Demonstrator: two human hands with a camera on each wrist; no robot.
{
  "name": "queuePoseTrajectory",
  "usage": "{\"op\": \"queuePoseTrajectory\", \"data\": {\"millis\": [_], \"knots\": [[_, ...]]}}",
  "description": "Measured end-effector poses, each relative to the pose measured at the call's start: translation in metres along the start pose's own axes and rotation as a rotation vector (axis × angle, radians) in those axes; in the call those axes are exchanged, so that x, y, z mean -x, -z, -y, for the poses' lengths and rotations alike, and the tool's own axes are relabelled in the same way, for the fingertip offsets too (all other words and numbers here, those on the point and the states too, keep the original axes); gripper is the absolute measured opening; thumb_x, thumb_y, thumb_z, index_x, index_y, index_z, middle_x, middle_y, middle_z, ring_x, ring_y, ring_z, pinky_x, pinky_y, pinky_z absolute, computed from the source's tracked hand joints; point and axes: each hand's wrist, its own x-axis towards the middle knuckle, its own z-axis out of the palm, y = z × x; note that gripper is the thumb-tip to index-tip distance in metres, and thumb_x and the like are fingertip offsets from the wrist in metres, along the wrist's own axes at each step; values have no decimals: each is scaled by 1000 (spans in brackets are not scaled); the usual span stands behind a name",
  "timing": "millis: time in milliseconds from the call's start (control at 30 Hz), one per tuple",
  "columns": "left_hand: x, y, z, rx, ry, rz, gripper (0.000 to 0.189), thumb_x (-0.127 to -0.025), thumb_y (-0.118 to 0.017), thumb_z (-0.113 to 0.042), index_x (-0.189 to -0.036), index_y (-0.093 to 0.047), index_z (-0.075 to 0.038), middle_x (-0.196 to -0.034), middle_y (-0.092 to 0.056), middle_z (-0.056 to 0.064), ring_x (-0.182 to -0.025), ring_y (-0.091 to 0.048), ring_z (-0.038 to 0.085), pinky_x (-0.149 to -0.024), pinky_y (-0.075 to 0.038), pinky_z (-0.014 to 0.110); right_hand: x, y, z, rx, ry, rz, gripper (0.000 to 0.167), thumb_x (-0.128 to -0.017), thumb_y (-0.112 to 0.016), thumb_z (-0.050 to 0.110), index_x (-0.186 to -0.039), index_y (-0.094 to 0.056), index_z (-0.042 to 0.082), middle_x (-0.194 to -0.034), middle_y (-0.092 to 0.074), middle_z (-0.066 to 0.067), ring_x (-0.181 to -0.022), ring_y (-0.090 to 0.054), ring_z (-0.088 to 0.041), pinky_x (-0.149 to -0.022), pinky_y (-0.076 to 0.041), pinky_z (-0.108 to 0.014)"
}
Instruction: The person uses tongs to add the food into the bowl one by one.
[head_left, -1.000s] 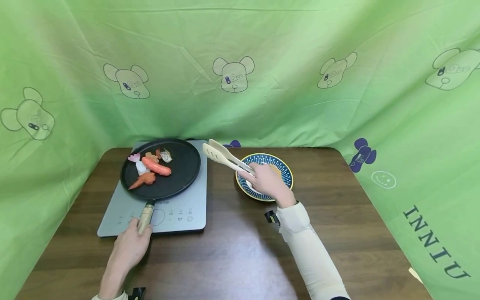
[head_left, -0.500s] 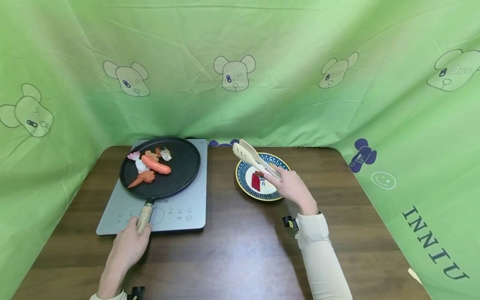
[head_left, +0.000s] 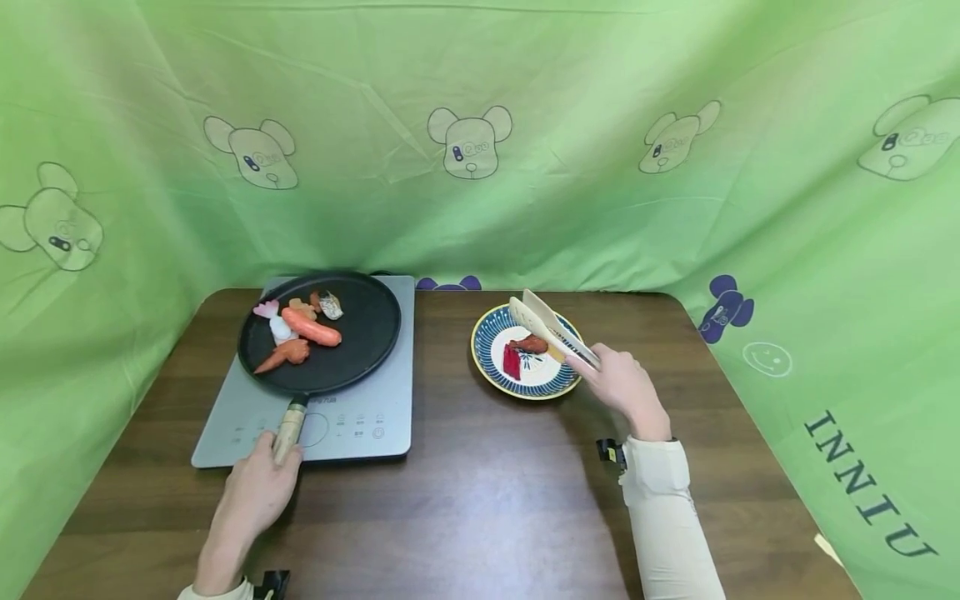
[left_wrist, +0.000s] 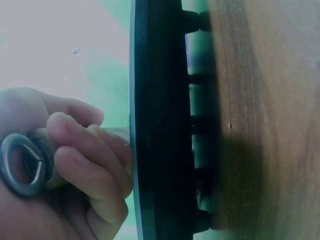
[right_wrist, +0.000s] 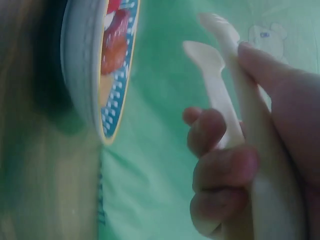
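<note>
My left hand (head_left: 255, 487) grips the pale handle (head_left: 289, 429) of a black round flat pan (head_left: 367, 333). In the left wrist view the fingers (left_wrist: 92, 175) curl round that handle, and a metal ring (left_wrist: 10, 167) shows at its end. On the pan's left half lie a sausage (head_left: 311, 327), an orange-brown piece (head_left: 283, 355) and several smaller food pieces. My right hand (head_left: 626, 385) holds cream tongs (head_left: 543, 321) over the blue-patterned plate (head_left: 491, 379); their tips are apart with nothing between them. On the plate are a brown drumstick-like piece (head_left: 532, 343), a dark red piece (head_left: 512, 362) and a partly hidden yellowish piece (head_left: 556, 353).
Beneath the pan stands a grey induction cooker (head_left: 375, 433) with printed controls. Both cooker and plate are on a brown wooden table (head_left: 465, 500). A green printed cloth (head_left: 570, 225) hangs behind and along the sides.
My right hand has moved right with the tongs, from over the plate to its right edge, uncovering the food there. The left hand stays on the pan handle.
</note>
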Motion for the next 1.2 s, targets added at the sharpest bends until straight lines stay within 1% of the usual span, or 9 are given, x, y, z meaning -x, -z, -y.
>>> {"op": "queuePoseTrajectory", "data": {"millis": [67, 100, 233, 400, 533, 700, 867, 1000, 1200], "knots": [[0, 1, 0, 3, 2, 2, 40, -96, -44, -32, -114, -38, 3, -70, -48, 13, -55, -47, 25, -47, -35, 36, 2, 2, -6, 31, -15, -8, 53, -90, -49, 59, -101, -59, 7, -76, -58, -12, -69, -59, -33, -60, -43, -50], [0, 1, 0, 7, 4, 5, 40, -96, -44, -32, -114, -38, 3, -70, -47, 13, -55, -46, 25, -47, -35, 36, 4, 3, -8, 45, -21, -13, 55, -90, -49, 60, -101, -59, 7, -76, -59, -13, -70, -59, -34, -60, -43, -51], [0, 1, 1, 13, 7, 12, 42, -96, -43, -34, -115, -38, 3, -71, -47, 13, -56, -46, 25, -47, -35, 36, 11, 7, -17, 96, -52, -29, 58, -87, -46, 67, -90, -59, 10, -74, -59, -13, -67, -60, -35, -57, -43, -50], [-1, 1, 1, 0, 12, 16, 45, -96, -43, -35, -118, -37, 4, -71, -47, 13, -56, -46, 25, -47, -35, 36, 22, 15, -23, 151, -75, -29, 55, -85, -52, 64, -84, -57, 9, -69, -57, -14, -62, -58, -36, -54, -42, -51], [-1, 2, 0, 0, 14, 18, 46, -96, -42, -35, -119, -36, 4, -72, -47, 14, -56, -46, 25, -47, -35, 36, 26, 20, -23, 196, -60, -25, 53, -86, -56, 59, -82, -56, 6, -67, -56, -15, -60, -57, -37, -51, -41, -50], [0, 2, 0, 8, 25, 28, 46, -97, -41, -36, -120, -36, 3, -72, -46, 13, -56, -45, 24, -47, -34, 35, 30, 26, -23, 247, -39, 7, 51, -86, -58, 55, -86, -59, 4, -66, -56, -16, -59, -57, -37, -49, -41, -50], [0, 1, -1, 12, 49, 37, 46, -97, -40, -36, -120, -36, 4, -72, -45, 12, -56, -44, 24, -47, -34, 35, 32, 30, -24, 285, -30, 32, 48, -83, -63, 53, -75, -56, 7, -61, -53, -12, -54, -55, -33, -47, -41, -49], [1, 1, -1, 12, 48, 36, 45, -97, -40, -35, -120, -36, 4, -71, -45, 12, -55, -44, 24, -47, -34, 35, 31, 29, -21, 315, -12, -5, 47, -79, -69, 51, -67, -55, 7, -57, -52, -13, -51, -54, -34, -45, -41, -49], [1, 2, -1, 6, 32, 36, 49, -97, -40, -35, -123, -35, 5, -73, -46, 13, -57, -44, 24, -48, -34, 35, 31, 26, -13, 352, -17, -87, 48, -75, -74, 46, -63, -53, 5, -52, -48, -14, -44, -51, -34, -39, -39, -48]]}}
